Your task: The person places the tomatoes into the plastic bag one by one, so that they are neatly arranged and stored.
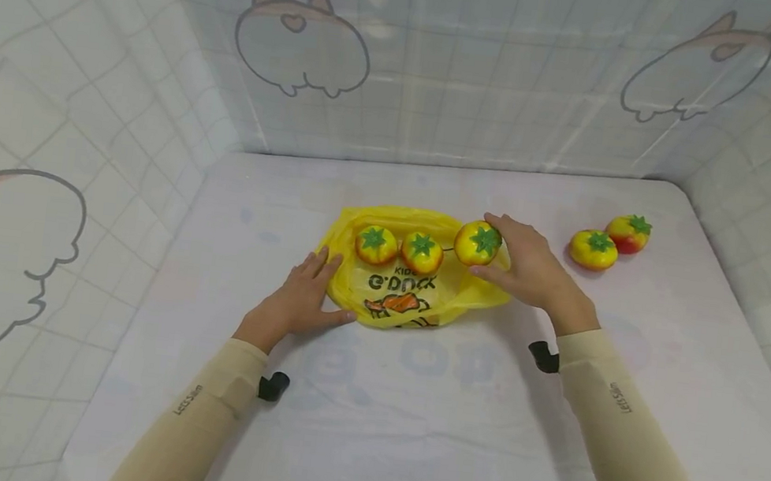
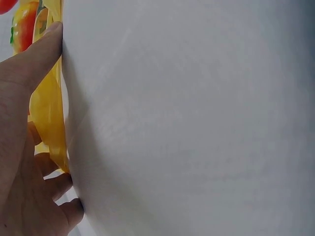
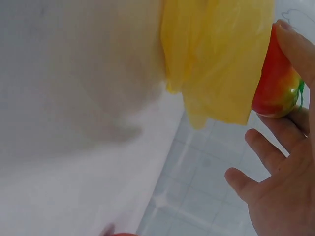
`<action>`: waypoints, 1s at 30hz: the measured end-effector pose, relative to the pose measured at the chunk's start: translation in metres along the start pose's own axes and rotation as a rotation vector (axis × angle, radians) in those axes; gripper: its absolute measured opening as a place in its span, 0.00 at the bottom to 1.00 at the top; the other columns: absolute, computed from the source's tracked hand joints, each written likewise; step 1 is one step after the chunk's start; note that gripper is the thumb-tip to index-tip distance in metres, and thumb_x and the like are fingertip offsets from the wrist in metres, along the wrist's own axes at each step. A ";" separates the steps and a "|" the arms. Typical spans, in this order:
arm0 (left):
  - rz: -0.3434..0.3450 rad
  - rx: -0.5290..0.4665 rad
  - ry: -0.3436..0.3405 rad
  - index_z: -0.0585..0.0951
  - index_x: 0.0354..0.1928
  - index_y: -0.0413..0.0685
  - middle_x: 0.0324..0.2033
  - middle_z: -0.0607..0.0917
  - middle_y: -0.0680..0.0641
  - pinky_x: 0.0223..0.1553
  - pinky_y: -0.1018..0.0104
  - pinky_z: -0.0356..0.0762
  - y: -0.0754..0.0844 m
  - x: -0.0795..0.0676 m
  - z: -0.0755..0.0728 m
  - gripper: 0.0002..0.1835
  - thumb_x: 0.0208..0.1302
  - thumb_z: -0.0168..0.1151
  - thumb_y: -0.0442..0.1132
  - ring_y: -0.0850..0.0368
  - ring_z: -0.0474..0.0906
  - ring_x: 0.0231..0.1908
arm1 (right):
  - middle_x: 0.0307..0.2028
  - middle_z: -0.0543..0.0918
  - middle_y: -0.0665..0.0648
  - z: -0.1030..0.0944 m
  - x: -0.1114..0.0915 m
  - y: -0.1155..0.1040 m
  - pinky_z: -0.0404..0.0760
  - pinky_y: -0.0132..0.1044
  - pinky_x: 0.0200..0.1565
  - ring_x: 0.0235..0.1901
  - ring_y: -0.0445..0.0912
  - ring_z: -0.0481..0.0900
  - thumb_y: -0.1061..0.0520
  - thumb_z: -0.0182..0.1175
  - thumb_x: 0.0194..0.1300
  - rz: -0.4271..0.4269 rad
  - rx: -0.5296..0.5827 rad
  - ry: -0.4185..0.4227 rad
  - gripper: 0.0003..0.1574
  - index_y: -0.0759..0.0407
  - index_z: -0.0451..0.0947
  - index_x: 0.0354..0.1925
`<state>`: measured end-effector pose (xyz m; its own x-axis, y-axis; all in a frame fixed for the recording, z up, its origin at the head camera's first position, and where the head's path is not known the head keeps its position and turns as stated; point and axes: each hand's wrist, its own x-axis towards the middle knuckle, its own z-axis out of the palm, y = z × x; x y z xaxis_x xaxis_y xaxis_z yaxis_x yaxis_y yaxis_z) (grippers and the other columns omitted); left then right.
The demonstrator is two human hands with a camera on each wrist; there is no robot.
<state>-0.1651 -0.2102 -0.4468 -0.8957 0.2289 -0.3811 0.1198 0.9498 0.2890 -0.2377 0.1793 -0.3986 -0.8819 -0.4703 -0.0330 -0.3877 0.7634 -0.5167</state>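
A yellow plastic bag (image 1: 443, 299) with duck lettering lies on the table. Two toy persimmons (image 1: 376, 245) (image 1: 422, 253), yellow-red with green leafy tops, sit on it side by side. Above the bag's right part, my right hand (image 1: 529, 263) grips a third persimmon (image 1: 476, 242) between thumb and fingers; its red underside shows in the right wrist view, beside the hanging bag edge. My left hand (image 1: 301, 294) rests against the bag's left edge, fingers spread, thumb along the near side. In the left wrist view its fingertips touch the bag and the tabletop.
Two more persimmons (image 1: 593, 250) (image 1: 628, 233) lie together at the back right of the white-covered table (image 1: 405, 441). A tiled-pattern curtain (image 1: 462, 67) stands behind the table, with similar sheets on both sides.
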 end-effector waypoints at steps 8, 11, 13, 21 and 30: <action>0.002 0.005 0.006 0.41 0.84 0.50 0.82 0.36 0.39 0.79 0.40 0.41 0.002 0.000 -0.001 0.64 0.60 0.62 0.75 0.37 0.32 0.81 | 0.78 0.61 0.60 0.009 0.001 -0.001 0.48 0.66 0.76 0.80 0.62 0.50 0.38 0.71 0.64 -0.048 -0.025 -0.037 0.57 0.57 0.57 0.79; -0.001 0.002 0.005 0.41 0.84 0.50 0.82 0.35 0.39 0.79 0.40 0.41 0.001 -0.001 -0.002 0.64 0.60 0.62 0.75 0.37 0.32 0.81 | 0.78 0.61 0.59 0.012 0.001 -0.003 0.46 0.67 0.76 0.80 0.61 0.48 0.40 0.72 0.64 -0.073 -0.025 -0.046 0.57 0.57 0.57 0.80; -0.003 0.000 0.005 0.41 0.84 0.51 0.82 0.35 0.39 0.79 0.39 0.41 0.001 -0.001 -0.001 0.64 0.60 0.62 0.75 0.37 0.32 0.81 | 0.79 0.61 0.58 0.013 0.001 -0.003 0.45 0.67 0.76 0.80 0.61 0.46 0.41 0.73 0.63 -0.083 -0.023 -0.054 0.58 0.56 0.58 0.80; -0.007 0.014 0.008 0.41 0.84 0.52 0.82 0.35 0.40 0.79 0.40 0.41 0.000 -0.001 0.002 0.64 0.59 0.61 0.77 0.37 0.33 0.81 | 0.79 0.61 0.56 0.017 0.001 -0.003 0.37 0.65 0.77 0.82 0.58 0.37 0.45 0.76 0.60 -0.099 -0.035 -0.086 0.57 0.54 0.61 0.79; -0.005 0.004 0.004 0.41 0.84 0.52 0.82 0.35 0.40 0.79 0.40 0.40 -0.001 -0.001 0.000 0.64 0.59 0.61 0.76 0.38 0.32 0.81 | 0.79 0.60 0.57 0.023 0.007 0.001 0.35 0.66 0.77 0.81 0.61 0.36 0.46 0.75 0.62 -0.099 -0.050 -0.146 0.56 0.55 0.59 0.79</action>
<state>-0.1647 -0.2112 -0.4470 -0.8981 0.2237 -0.3788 0.1174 0.9517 0.2836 -0.2379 0.1672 -0.4193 -0.7917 -0.6009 -0.1100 -0.4868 0.7294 -0.4806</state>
